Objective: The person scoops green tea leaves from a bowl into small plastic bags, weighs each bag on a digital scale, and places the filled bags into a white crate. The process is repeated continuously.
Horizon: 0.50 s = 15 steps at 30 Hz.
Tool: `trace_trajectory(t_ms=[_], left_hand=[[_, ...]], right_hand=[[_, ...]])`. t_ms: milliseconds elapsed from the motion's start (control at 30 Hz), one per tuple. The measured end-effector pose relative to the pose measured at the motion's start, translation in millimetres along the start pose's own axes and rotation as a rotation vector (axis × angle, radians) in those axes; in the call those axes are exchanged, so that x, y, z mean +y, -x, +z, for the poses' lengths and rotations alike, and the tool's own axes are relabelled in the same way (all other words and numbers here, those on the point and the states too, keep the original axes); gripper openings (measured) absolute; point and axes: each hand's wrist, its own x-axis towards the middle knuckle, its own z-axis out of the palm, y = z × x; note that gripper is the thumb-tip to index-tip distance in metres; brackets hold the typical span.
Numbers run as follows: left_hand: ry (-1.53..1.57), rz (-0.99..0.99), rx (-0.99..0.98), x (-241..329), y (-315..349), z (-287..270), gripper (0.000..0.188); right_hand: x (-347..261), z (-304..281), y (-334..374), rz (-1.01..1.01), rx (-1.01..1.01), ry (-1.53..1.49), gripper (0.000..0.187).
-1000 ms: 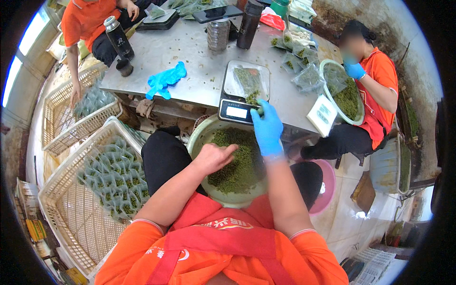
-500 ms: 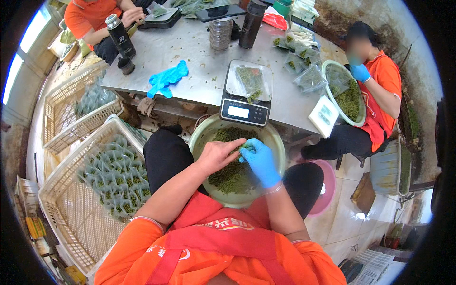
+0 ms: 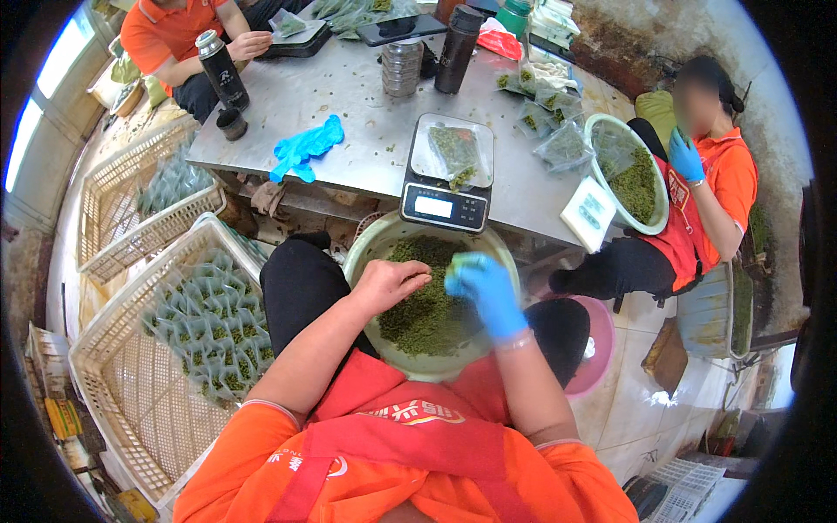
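A pale green basin (image 3: 359, 261) sits between my knees with loose green plant bits (image 3: 418, 315) in it. Over its left half is my bare left hand (image 3: 390, 286), fingers drawn together in a pinch; what they hold, if anything, is too small to see. My right hand (image 3: 486, 296), in a blue glove, is above the basin's right side, smeared by motion, with a bit of green showing at its closed fingertips. Just beyond the basin stands a digital scale (image 3: 445, 209) at the table's edge. An opened clear bag of green bits (image 3: 456, 150) lies on its pan.
Left of my leg, a white plastic crate (image 3: 131, 410) holds several filled bags (image 3: 214, 327). The metal table (image 3: 349, 200) bears a blue glove (image 3: 307, 148), dark flasks (image 3: 459, 50) and more bags (image 3: 562, 144). A co-worker (image 3: 715, 174) sits at right beside another basin (image 3: 658, 218); another person works at far left.
My hands have parted: the left drew back left, the right shifted slightly and blurred. At right, the co-worker leaned outward, away from the table. The bag remains on the scale.
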Motion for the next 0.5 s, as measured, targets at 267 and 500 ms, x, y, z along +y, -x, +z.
trace_trajectory(t_ms=[267,500], left_hand=[[-0.206,0.13,-0.087,2.9,6.5,-6.2,0.029],[-0.338,0.178,0.271,-9.2,-16.0,-40.2,0.023]], right_hand=[[-23.9,9.7,-41.7,-0.189,0.097,-0.288,0.033],[14.1,2.1,-14.8,-0.568,0.24,0.499,0.032]])
